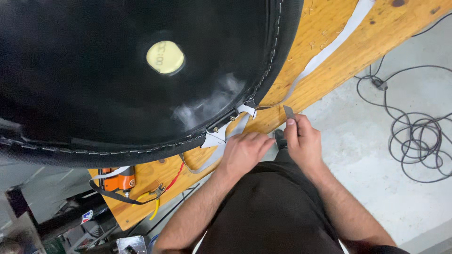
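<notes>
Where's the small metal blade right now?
In the head view, the small metal blade is pinched in the right hand, right of centre, at the wooden bench edge beside the grey strap.

This is looking like an upholstery workshop: a scuffed wooden worktop is carrying a big black stitched fabric panel, an orange power tool is hanging off its near left edge, and dark cables are lying tangled on the grey concrete floor at right.
</notes>
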